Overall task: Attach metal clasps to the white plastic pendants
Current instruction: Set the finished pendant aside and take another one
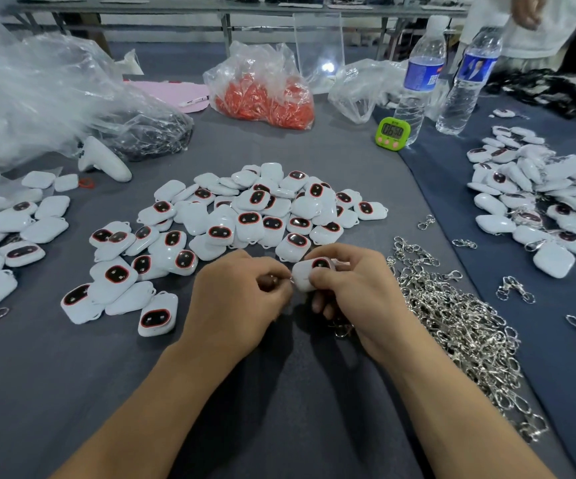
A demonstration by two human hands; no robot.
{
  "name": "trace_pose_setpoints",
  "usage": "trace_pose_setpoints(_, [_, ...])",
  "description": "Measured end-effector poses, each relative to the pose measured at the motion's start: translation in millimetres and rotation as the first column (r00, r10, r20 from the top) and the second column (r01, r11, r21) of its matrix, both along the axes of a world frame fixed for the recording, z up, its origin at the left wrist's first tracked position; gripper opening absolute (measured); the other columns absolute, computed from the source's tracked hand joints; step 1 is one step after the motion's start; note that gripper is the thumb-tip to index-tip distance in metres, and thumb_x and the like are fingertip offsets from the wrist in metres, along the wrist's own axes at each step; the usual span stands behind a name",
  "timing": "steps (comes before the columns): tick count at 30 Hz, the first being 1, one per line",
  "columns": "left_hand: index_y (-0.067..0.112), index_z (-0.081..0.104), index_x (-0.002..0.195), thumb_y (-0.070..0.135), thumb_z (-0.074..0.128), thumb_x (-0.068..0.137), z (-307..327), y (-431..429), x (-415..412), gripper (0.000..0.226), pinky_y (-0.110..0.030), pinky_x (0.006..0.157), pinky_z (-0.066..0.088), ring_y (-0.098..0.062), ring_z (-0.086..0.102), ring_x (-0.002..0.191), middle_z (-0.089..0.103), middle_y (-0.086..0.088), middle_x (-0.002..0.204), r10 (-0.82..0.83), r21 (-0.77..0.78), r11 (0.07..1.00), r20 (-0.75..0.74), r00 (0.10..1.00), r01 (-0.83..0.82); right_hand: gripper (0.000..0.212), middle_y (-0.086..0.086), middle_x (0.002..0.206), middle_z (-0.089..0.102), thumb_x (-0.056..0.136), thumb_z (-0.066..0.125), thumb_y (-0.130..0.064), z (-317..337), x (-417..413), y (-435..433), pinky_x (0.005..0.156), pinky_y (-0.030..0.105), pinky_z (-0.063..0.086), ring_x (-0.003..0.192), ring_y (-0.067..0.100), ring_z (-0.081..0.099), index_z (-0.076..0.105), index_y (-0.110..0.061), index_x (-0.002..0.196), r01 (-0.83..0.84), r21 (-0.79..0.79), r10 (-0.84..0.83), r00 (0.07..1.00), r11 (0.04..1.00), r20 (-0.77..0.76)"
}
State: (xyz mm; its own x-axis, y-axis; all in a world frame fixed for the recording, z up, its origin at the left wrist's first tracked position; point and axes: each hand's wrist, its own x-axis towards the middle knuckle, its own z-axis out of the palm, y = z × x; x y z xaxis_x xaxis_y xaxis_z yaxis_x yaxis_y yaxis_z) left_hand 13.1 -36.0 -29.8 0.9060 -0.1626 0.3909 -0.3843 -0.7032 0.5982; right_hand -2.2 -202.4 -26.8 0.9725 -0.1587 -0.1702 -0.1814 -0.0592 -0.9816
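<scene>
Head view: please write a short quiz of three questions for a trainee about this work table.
1. True or false: the right hand holds a white pendant.
2. The pile of metal clasps lies: A) on the person's left; B) on the person's right; C) inside a plastic bag.
3. Fill in: the green timer stands beside a water ____.
Key: 1 true; 2 B; 3 bottle.
</scene>
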Motion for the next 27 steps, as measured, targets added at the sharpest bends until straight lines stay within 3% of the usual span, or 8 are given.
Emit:
trace_pose_setpoints(5, [0.038,0.08,0.085,0.017,0.083,0.078,3,1,4,0.023,-0.006,0.069,0.047,0.006,0.069,0.075,0.073,0.026,0.077,-0.155,-0.332,0.939,-0.185,0.97,0.087,0.018,0.012,0.063,0.066,0.09,0.056,0.007,10,1,-4,0.037,0.021,0.034,0.04,0.015,0.049,0.071,0.0,0.095,0.001,0.238,0.016,0.997,0.971,-0.069])
trace_pose_setpoints(8, [0.036,0.08,0.086,0.015,0.082,0.08,6,0,7,0.022,-0.009,0.072,0.05,0.003,0.071,0.079,0.076,0.02,0.081,-0.225,-0.434,0.894,-0.22,0.949,0.111,0.021,0.013,0.064,0.066,0.089,0.054,0.005,15,-1,-8,0.036,0.019,0.031,0.04,0.014,0.046,0.073,-0.002,0.091,0.007,0.318,0.032,0.993,0.948,-0.115])
trace_pose_setpoints(13, [0.026,0.079,0.069,0.012,0.082,0.079,7,-1,9,0.016,-0.01,0.065,0.048,-0.001,0.065,0.062,0.074,0.005,0.067,-0.281,-0.552,0.83,-0.29,0.915,0.08,0.022,0.011,0.062,0.064,0.088,0.054,0.007,17,-4,-7,0.036,0.018,0.031,0.039,0.013,0.047,0.073,-0.005,0.091,-0.003,0.383,0.037,0.996,0.924,-0.084])
trace_pose_setpoints(16, [0.024,0.078,0.073,0.017,0.081,0.079,9,2,9,0.01,-0.01,0.063,0.047,0.0,0.063,0.062,0.073,0.006,0.067,-0.317,-0.523,0.844,-0.305,0.898,0.121,0.021,0.013,0.062,0.063,0.089,0.055,0.008,16,-6,-5,0.036,0.02,0.033,0.04,0.014,0.047,0.071,-0.001,0.098,-0.008,0.381,0.019,1.0,0.925,-0.025])
trace_pose_setpoints(20, [0.035,0.077,0.076,0.03,0.085,0.074,9,10,7,0.009,-0.006,0.067,0.04,0.002,0.063,0.072,0.069,0.019,0.072,-0.156,-0.123,0.982,-0.093,0.983,0.145,0.021,0.014,0.065,0.065,0.089,0.056,0.012,11,-9,5,0.037,0.022,0.036,0.041,0.017,0.049,0.07,-0.002,0.097,0.035,0.289,-0.048,0.998,0.957,0.036])
trace_pose_setpoints(21, [0.037,0.077,0.077,0.032,0.085,0.073,9,12,7,0.01,-0.005,0.07,0.04,0.002,0.063,0.076,0.068,0.02,0.074,-0.118,-0.092,0.989,-0.032,0.992,0.115,0.021,0.013,0.065,0.065,0.089,0.057,0.012,10,-10,7,0.037,0.022,0.037,0.042,0.017,0.05,0.069,-0.003,0.097,0.043,0.306,-0.055,0.998,0.951,0.03])
trace_pose_setpoints(23, [0.039,0.078,0.079,0.03,0.085,0.075,10,13,7,0.011,-0.005,0.071,0.043,0.003,0.066,0.077,0.071,0.019,0.076,-0.117,-0.206,0.973,-0.06,0.991,0.102,0.021,0.013,0.063,0.065,0.09,0.057,0.01,12,-9,8,0.037,0.023,0.037,0.042,0.016,0.052,0.07,-0.004,0.098,0.045,0.389,-0.046,0.999,0.92,-0.008])
trace_pose_setpoints(27, [0.027,0.078,0.068,0.016,0.07,0.091,9,2,7,0.027,-0.012,0.059,0.042,-0.002,0.056,0.056,0.066,0.005,0.059,-0.33,-0.476,0.869,-0.346,0.878,0.139,0.021,0.011,0.061,0.063,0.09,0.056,0.01,15,-6,5,0.037,0.022,0.036,0.041,0.015,0.051,0.07,-0.004,0.098,0.053,0.498,-0.034,0.998,0.866,-0.048])
